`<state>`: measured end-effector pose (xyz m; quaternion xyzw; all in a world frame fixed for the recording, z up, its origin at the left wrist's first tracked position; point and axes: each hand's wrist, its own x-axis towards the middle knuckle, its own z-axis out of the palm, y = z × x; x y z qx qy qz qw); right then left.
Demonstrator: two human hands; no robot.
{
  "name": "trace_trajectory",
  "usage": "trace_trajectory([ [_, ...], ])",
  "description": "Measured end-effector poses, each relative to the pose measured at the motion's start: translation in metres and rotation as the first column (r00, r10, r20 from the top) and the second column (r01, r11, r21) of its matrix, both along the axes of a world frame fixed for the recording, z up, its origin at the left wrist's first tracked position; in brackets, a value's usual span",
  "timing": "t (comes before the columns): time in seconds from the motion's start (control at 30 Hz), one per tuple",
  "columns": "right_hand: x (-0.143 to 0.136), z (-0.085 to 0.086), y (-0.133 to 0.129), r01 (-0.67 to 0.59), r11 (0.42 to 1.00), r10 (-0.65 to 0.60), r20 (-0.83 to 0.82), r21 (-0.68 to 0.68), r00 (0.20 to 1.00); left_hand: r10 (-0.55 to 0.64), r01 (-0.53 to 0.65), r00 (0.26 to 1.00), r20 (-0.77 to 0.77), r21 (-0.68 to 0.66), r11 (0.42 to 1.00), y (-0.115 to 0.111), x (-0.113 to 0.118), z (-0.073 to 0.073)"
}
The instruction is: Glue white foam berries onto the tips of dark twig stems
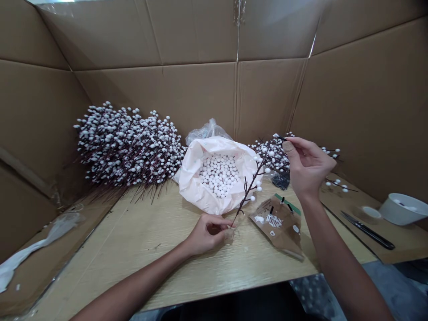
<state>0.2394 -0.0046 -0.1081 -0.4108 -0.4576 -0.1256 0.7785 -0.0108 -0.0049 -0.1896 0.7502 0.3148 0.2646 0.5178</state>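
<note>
My left hand [211, 232] is closed in a pinch on the lower stem of a dark artificial berry branch [248, 191]. The branch leans up to the right. White berries sit along its upper twigs, while some lower twig ends are bare. Raised beside the branch top, my right hand [306, 167] pinches a short black stick [281, 138] with a whitish tip. Between the hands, an open pale plastic bag [190, 187] is filled with loose white berries [220, 174]. Below my right hand lies a piece of brown cardboard [284, 236] with white smears and several small black sticks on it.
A large pile of white-berry branches [130, 147] stands at the back left, and a smaller pile [272, 151] at the back right. Scissors [368, 229] and a white bowl [403, 209] lie far right. Cardboard walls [197, 93] surround the table [160, 254].
</note>
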Motion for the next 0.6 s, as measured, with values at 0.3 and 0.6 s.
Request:
trace_trajectory([
  [0.3, 0.005, 0.0, 0.003, -0.03, 0.999, 0.031, -0.071, 0.021, 0.997, -0.002, 0.002, 0.999, 0.034, -0.017, 1.0, 0.002, -0.001, -0.003],
  [0.6, 0.018, -0.005, 0.016, -0.136, 0.988, 0.15, -0.217, 0.078, 0.964, 0.03, -0.026, 0.997, 0.066, -0.055, 0.998, 0.0, 0.0, -0.001],
])
